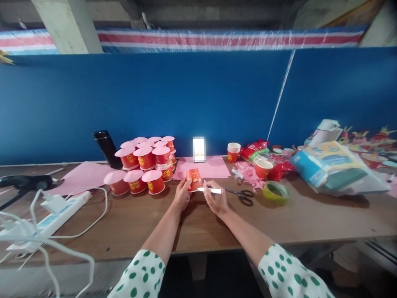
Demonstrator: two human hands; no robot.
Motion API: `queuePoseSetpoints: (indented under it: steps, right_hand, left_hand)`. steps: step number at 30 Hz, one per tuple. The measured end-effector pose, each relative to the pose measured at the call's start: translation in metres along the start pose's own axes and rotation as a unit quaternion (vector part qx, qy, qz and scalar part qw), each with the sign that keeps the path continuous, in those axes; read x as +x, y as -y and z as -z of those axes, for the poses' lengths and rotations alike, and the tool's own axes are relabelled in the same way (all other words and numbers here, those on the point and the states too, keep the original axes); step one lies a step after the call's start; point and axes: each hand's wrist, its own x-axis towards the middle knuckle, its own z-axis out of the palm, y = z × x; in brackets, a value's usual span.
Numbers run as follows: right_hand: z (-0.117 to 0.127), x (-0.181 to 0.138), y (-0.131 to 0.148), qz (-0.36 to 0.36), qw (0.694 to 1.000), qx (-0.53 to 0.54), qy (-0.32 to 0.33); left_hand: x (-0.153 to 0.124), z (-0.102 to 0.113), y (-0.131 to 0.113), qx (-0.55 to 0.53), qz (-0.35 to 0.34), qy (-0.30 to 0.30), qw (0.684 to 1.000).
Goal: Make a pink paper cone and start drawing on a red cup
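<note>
In the middle of the head view my left hand (pixel 182 194) is closed round the side of a red paper cup (pixel 194 179), tilted just above the table's front half. A white marker pen (pixel 212 190) is pinched in my right hand (pixel 216 200), its tip close to the cup's lower edge; whether it touches I cannot tell. Pink paper sheets (pixel 214 166) lie flat behind the cup. Black-handled scissors (pixel 245 196) rest beside my right hand, their blades partly hidden. To the left stand several red cups (pixel 145 162) topped with pink paper discs, stacked in layers.
A lit phone (pixel 199 149) leans at the blue partition (pixel 186 95). Right are stacked cups (pixel 233 152), pink paper shreds (pixel 248 174), a tape roll (pixel 276 193) and plastic packages (pixel 338 167). Left are a black bottle (pixel 108 148), a power strip (pixel 58 217) and loose white cables.
</note>
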Motion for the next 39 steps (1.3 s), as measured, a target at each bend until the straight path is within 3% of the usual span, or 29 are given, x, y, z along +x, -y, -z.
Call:
queuePoseSetpoints:
  steps: [39]
  right_hand:
    - [-0.0008,-0.0004,-0.0003,0.005,1.000,-0.017,0.004]
  left_hand:
    - [0.0004,0.0009,0.0007,0.011,0.002,0.004,1.000]
